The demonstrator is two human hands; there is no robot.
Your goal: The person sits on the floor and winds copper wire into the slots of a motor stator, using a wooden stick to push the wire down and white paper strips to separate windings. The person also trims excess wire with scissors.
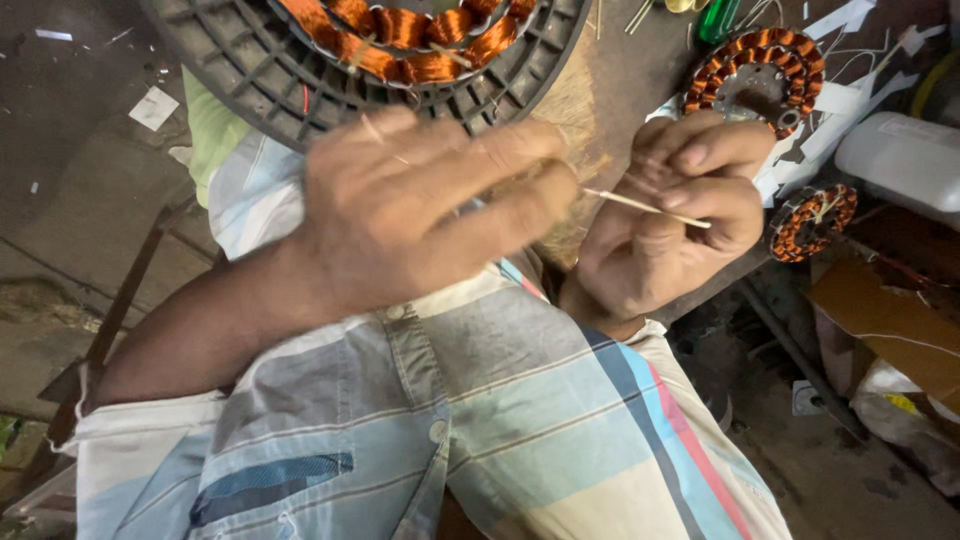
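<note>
A thin pale stick (645,207) runs nearly level between the two hands, its long axis left to right across the view, slightly lower at the right hand. The right hand (665,220) pinches its far end with curled fingers; the left hand (420,215), blurred, closes loosely at the other end, just below the wound stator (400,30).

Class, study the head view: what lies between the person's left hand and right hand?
In the head view, a thin pale stick bridges the gap from the blurred left hand to the right hand, which pinches it; the striped shirt shows below.
</note>
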